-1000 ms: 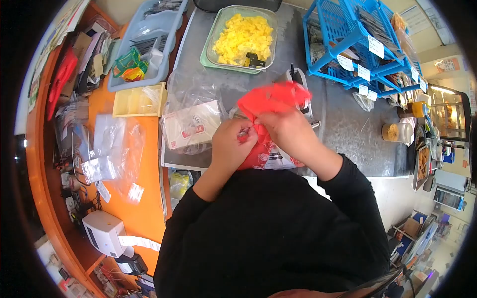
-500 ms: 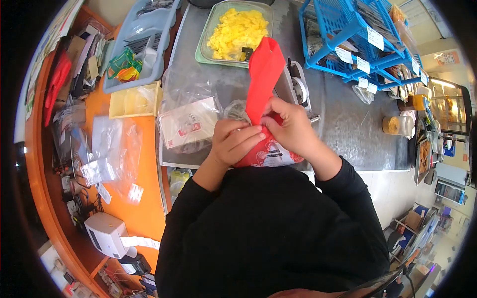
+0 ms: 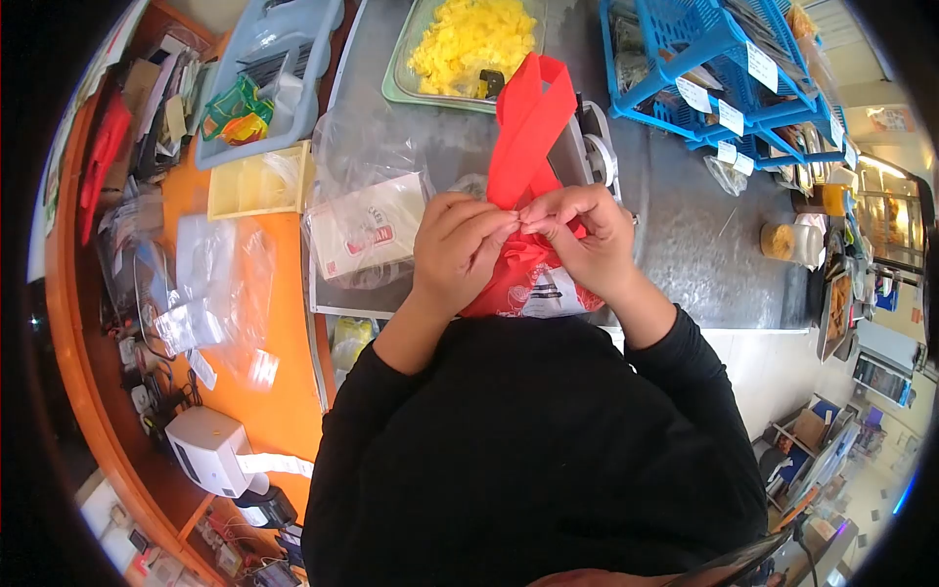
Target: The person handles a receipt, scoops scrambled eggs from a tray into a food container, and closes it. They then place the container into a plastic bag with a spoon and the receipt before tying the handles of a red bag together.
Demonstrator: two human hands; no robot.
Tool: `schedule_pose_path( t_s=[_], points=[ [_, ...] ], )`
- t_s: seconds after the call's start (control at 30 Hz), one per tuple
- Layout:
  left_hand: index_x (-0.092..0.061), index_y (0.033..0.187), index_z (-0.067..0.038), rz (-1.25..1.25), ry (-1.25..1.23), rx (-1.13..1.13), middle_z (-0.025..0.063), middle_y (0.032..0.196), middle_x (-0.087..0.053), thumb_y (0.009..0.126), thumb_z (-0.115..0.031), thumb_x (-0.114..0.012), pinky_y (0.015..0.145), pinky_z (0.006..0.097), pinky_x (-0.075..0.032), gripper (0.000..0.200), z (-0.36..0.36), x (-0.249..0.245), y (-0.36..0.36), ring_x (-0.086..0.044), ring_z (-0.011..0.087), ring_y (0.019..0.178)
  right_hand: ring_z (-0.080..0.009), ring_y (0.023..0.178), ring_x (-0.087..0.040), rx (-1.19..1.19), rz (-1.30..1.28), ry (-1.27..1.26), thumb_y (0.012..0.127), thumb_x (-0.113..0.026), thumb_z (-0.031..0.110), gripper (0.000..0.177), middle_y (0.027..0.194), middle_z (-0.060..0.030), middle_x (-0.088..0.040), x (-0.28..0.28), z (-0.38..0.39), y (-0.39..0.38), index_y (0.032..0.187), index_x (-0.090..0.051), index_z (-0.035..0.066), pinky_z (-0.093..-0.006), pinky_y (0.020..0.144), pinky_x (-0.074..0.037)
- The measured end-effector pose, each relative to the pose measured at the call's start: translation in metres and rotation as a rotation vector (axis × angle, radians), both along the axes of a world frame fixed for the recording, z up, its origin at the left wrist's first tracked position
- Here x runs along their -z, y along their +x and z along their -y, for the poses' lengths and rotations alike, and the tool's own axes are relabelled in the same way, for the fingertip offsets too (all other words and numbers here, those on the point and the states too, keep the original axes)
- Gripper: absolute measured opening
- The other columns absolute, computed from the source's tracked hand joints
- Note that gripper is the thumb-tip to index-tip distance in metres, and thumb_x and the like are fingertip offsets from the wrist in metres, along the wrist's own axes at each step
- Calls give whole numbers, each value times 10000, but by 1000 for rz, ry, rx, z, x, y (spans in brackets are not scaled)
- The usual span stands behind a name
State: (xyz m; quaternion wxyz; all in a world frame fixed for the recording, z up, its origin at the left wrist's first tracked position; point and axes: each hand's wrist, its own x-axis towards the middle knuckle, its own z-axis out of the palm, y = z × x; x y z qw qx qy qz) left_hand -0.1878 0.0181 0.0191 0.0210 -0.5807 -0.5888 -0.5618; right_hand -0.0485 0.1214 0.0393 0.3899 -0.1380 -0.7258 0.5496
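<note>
A red bag (image 3: 533, 284) with white print stands at the near edge of the metal table, against my body. Its long red handle loop (image 3: 528, 127) sticks up and away from me. My left hand (image 3: 460, 245) pinches the bag's gathered neck from the left with thumb and fingers. From the right, my right hand (image 3: 587, 233) pinches the same neck, the fingertips of both hands meeting there. What exactly lies between the fingertips is hidden. Left of my left hand lies a clear plastic bag with a printed white box (image 3: 367, 227).
A clear tray of yellow pieces (image 3: 469, 44) stands at the back. Blue baskets (image 3: 675, 78) with labels are at back right, jars (image 3: 792, 243) at right. On the left are a light-blue bin (image 3: 284, 108), a yellow tray (image 3: 256, 186) and a label printer (image 3: 208, 450).
Both hands have moved slightly up and away from my body, and their fingertips have come together at the bag's neck. The handle loop has shifted a little right and opened wider.
</note>
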Motion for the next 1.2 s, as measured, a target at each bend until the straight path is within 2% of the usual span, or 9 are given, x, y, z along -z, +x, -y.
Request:
schedule_pose_path(
  t_s=[0.13, 0.33, 0.43, 0.5, 0.63, 0.93, 1.03, 1.13, 1.2],
  points=[
    [-666, 887, -42, -40, -41, 2, 68, 854, -639, 689, 12, -738, 687, 350, -489, 218, 3, -6, 0, -581, 268, 788, -177, 829, -688, 17, -7, -69, 791, -663, -93, 252, 835, -107, -678, 1, -1, -1, 876, -463, 34, -279, 733, -551],
    [-664, 875, -17, -66, -73, 7, 87, 832, -644, 685, 42, -730, 680, 331, -482, 210, 4, -12, -1, -595, 263, 784, -168, 831, -696, 12, 169, 63, 800, -673, -52, 232, 845, -102, -693, -5, -4, 1, 883, -478, 42, -269, 729, -546],
    [-660, 875, -20, -70, -83, 18, 83, 834, -636, 689, 32, -726, 682, 340, -485, 204, 4, -13, -3, -591, 267, 788, -172, 829, -698, 18, 160, 47, 800, -672, -44, 210, 845, -90, -697, -7, -3, 0, 879, -497, 40, -268, 728, -544],
    [-656, 882, -32, -66, -89, 25, 74, 845, -628, 699, 9, -722, 684, 353, -490, 200, 5, -12, -3, -585, 264, 791, -174, 835, -697, 4, 206, 140, 797, -669, -52, 199, 849, -84, -697, -11, -5, 1, 896, -521, 37, -271, 727, -545],
    [-669, 866, -20, 20, -145, 35, 98, 819, -640, 718, 5, -718, 683, 324, -477, 157, 5, -14, -3, -592, 261, 785, -178, 852, -694, -24, 235, 230, 792, -661, -70, 204, 878, -84, -695, -16, -8, 1, 939, -559, 28, -279, 735, -544],
    [-678, 862, -20, 36, -147, 20, 96, 814, -638, 720, -6, -724, 675, 321, -473, 149, 5, -16, -2, -590, 252, 778, -169, 929, -672, -48, 123, -60, 808, -651, -93, 201, 916, -97, -668, -8, -4, 1, 924, -514, -5, -281, 833, -544],
    [-679, 859, -20, 33, -143, 14, 96, 811, -636, 717, -6, -727, 672, 320, -472, 151, 6, -15, -2, -590, 252, 778, -174, 938, -673, -42, 137, -54, 808, -651, -94, 214, 910, -93, -663, -8, -4, 1, 921, -495, -1, -282, 828, -547],
    [-679, 855, -18, 43, -145, 21, 96, 807, -634, 714, -10, -731, 671, 319, -472, 150, 6, -15, -3, -590, 250, 770, -178, 909, -680, -37, 169, 18, 798, -667, -84, 226, 894, -97, -662, -8, -5, 1, 926, -504, 5, -281, 803, -553],
    [-675, 848, -16, 66, -147, 39, 96, 803, -634, 713, -15, -733, 673, 316, -471, 147, 6, -14, -4, -591, 246, 757, -179, 883, -684, -23, 238, 169, 786, -687, -67, 240, 900, -95, -661, -14, -6, 2, 930, -512, 13, -279, 782, -553]
  ],
)
